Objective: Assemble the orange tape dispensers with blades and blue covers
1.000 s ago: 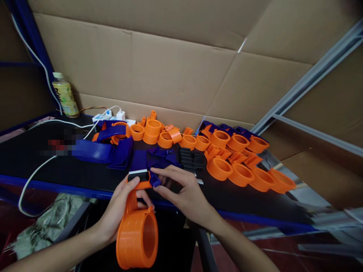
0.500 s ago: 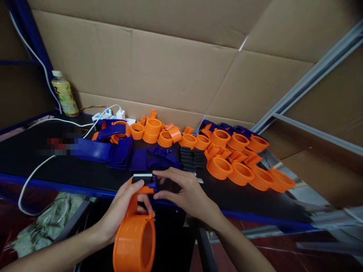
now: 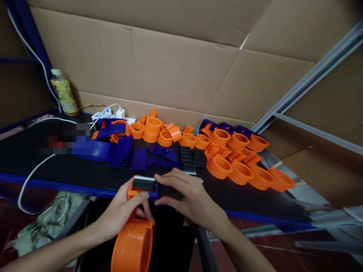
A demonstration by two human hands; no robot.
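**Two hands on an orange tape dispenser at the table edge**

The left hand (image 3: 124, 211) grips an orange tape dispenser (image 3: 133, 241) by its narrow neck, fingers wrapped around it and the thumb pressed on top. The dispenser's big round drum hangs low, below the front edge of the black table (image 3: 85, 173), close to the person's body. At the top of the dispenser sits a black block with a toothed metal blade (image 3: 144, 183), level with the table's blue rim.

The right hand (image 3: 190, 200) meets the dispenser from the other side. Its fingers are bent and narrow, with the fingertips (image 3: 157, 180) pinching at the blade end, where a small blue piece (image 3: 154, 194) shows just under the black block. Whether the right hand holds that piece or only presses on it cannot be told.

Beyond the hands, on the table, lie a stack of small black blocks (image 3: 192, 159) and a pile of flat blue parts (image 3: 154, 158). To the right, many orange drums (image 3: 241, 170) stand in rows; more of them sit in the middle by the cardboard wall (image 3: 170, 68). On the left are long blue handles (image 3: 93, 150), a white power strip (image 3: 109, 115) with its cable, and a bottle (image 3: 64, 93) in the far corner.
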